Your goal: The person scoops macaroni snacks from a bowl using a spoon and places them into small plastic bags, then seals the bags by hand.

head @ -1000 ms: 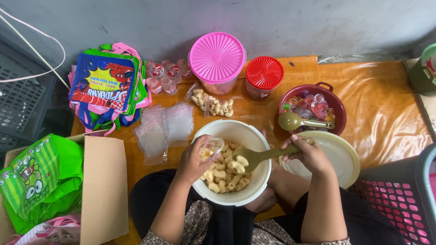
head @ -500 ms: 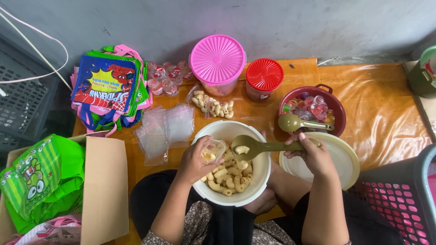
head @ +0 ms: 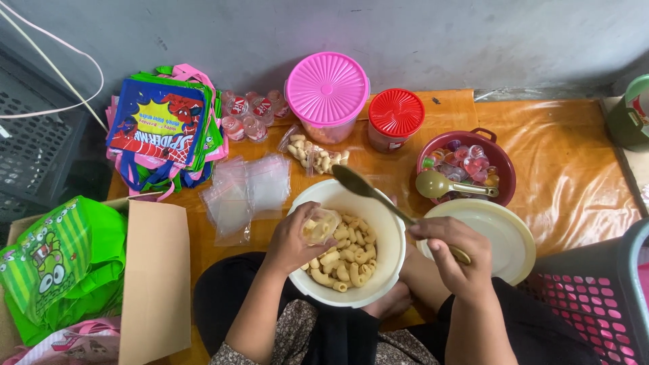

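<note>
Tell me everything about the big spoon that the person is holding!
The spoon is olive green and looks like plastic, with an oval bowl and a long thin handle. The right hand grips the handle's end. The spoon slants, its bowl raised up and to the left, over the far rim of the white bowl of macaroni-shaped snacks. The spoon's bowl looks empty. Nothing but the hand touches it.

A thin, clear plastic bag is crinkling and catching light in the left hand. The olive spoon in the right hand is looking like smooth, matt plastic. The cream bowl is showing a smooth, faintly glossy plastic wall. The orange sheet covering the surface is shining, glossy and wrinkled.
</note>
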